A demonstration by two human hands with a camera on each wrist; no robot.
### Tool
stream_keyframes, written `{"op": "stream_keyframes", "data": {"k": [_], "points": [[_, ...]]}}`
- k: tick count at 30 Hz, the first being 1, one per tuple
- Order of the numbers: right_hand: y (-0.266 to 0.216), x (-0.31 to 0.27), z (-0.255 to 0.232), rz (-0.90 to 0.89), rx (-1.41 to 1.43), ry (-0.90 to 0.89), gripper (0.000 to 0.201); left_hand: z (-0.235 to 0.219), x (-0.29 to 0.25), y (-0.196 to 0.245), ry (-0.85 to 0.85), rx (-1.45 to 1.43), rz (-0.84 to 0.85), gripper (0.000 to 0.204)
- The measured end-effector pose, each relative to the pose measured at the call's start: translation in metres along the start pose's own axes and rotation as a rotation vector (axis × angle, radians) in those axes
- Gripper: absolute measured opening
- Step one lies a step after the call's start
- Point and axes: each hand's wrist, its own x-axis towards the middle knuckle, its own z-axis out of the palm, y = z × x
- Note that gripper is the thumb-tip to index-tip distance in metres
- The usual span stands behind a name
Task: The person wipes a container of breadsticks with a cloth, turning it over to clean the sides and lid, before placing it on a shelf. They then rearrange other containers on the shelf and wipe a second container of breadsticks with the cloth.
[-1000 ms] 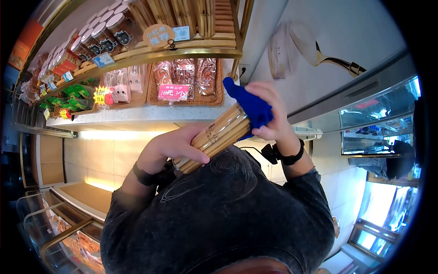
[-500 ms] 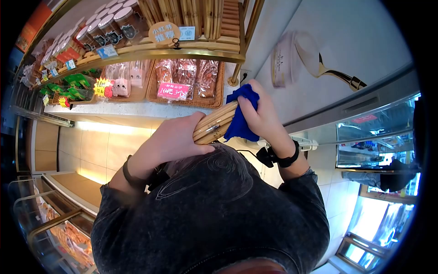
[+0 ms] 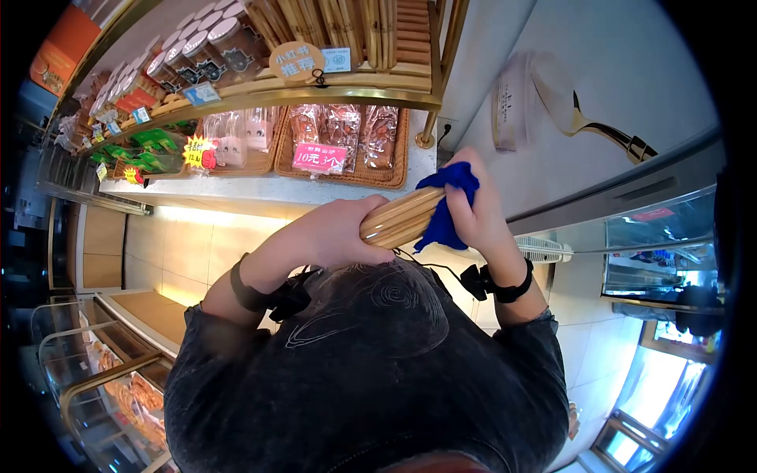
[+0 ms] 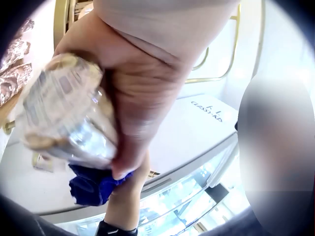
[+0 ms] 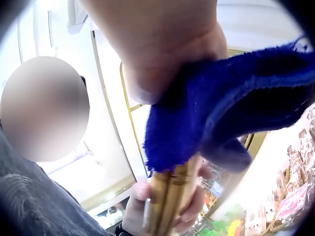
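A wrapped bundle of tan sticks point(image 3: 400, 219) is held at a slant in front of the chest. My left hand point(image 3: 335, 232) grips its lower left end, thumb on the near side; in the left wrist view the bundle's clear-wrapped end point(image 4: 69, 108) shows beside the left hand point(image 4: 142, 83). My right hand point(image 3: 479, 206) holds a blue cloth point(image 3: 448, 217) round the upper right end. In the right wrist view the cloth point(image 5: 182, 118) hangs from the right hand point(image 5: 167, 54) over the sticks point(image 5: 170, 196), and covers part of the fingers.
Ahead stands a counter point(image 3: 236, 188) with wicker baskets point(image 3: 398, 169) of packaged food. Above it a brass-edged shelf point(image 3: 378, 98) carries lidded jars point(image 3: 236, 43) and more sticks point(image 3: 339, 31). A glass display case point(image 3: 87, 378) stands at the lower left.
The right hand has shifted its hold on the cloth, which now hangs lower round the bundle's end. The left hand has moved up along the sticks. The head view has shifted slightly.
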Motion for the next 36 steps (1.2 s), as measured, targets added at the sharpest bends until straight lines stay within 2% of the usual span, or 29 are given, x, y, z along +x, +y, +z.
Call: {"op": "stream_keyframes", "data": {"k": [1,2,3,5,6,8,9,10,11,13,15,17,18,20,21,22,24,28,30,32,34,36], "points": [[-0.005,0.0,0.003,0.163,-0.06,-0.009,0.018,-0.001,-0.001,0.013,0.068,0.138,-0.121,0.065],[-0.006,0.001,0.006,0.167,-0.058,-0.007,0.018,0.001,-0.002,0.021,0.137,0.276,-0.24,0.066],[-0.007,0.003,0.008,0.279,0.062,-0.008,0.02,0.007,-0.001,0.023,0.134,0.276,-0.241,0.066],[0.01,0.005,0.011,0.504,0.337,-0.051,0.026,0.016,-0.002,0.022,0.296,0.554,-0.308,0.064],[0.011,0.006,0.011,0.498,0.346,-0.053,0.026,0.017,-0.004,0.02,0.299,0.561,-0.316,0.064],[0.011,0.007,0.016,0.698,0.66,-0.043,0.029,0.015,-0.011,0.016,0.391,0.698,-0.188,0.065],[0.015,0.004,0.017,0.806,0.736,-0.022,0.03,0.013,-0.015,0.015,0.39,0.708,-0.199,0.065],[-0.001,0.006,0.019,0.904,0.813,0.051,0.032,0.012,-0.018,0.014,0.43,0.73,-0.109,0.064],[-0.005,0.008,0.021,0.869,0.805,0.028,0.034,0.01,-0.022,0.013,0.473,0.748,-0.016,0.063],[-0.008,0.011,0.025,0.823,0.784,-0.011,0.039,0.005,-0.03,0.01,0.474,0.661,0.003,0.064],[-0.009,0.008,0.033,0.557,0.746,-0.013,0.045,-0.004,-0.039,0.004,0.496,0.573,0.026,0.066],[-0.018,-0.003,0.047,0.133,0.683,-0.012,0.043,-0.018,-0.051,-0.011,0.374,0.332,0.177,0.069],[-0.019,-0.006,0.057,-0.088,0.666,0.022,0.045,-0.026,-0.058,-0.019,0.394,0.332,0.175,0.069],[-0.038,0.006,0.057,-0.396,0.28,-0.154,0.053,-0.038,-0.07,-0.036,-0.009,0.007,0.135,0.073],[-0.052,0.013,0.061,-0.454,0.149,-0.227,0.054,-0.04,-0.074,-0.047,-0.041,-0.014,0.176,0.072],[-0.062,0.019,0.067,-0.462,0.073,-0.29,0.051,-0.041,-0.08,-0.053,-0.03,-0.028,0.177,0.072],[-0.074,0.034,0.081,-0.422,0.101,-0.422,0.045,-0.048,-0.091,-0.062,-0.068,-0.021,0.12,0.07],[-0.07,0.049,0.125,-0.018,0.305,-0.44,0.037,-0.061,-0.123,-0.069,0.074,-0.005,0.113,0.068],[-0.069,0.05,0.147,0.444,0.6,-0.266,0.043,-0.065,-0.137,-0.076,0.174,0.079,0.008,0.067],[-0.065,0.059,0.159,0.507,0.648,-0.341,0.048,-0.069,-0.149,-0.087,0.207,0.059,0.019,0.067],[-0.071,0.058,0.179,0.397,0.666,-0.196,0.052,-0.075,-0.162,-0.101,0.175,-0.001,0.046,0.068],[-0.07,0.05,0.194,0.346,0.569,-0.175,0.05,-0.081,-0.177,-0.116,0.179,-0.041,0.086,0.069]]}}
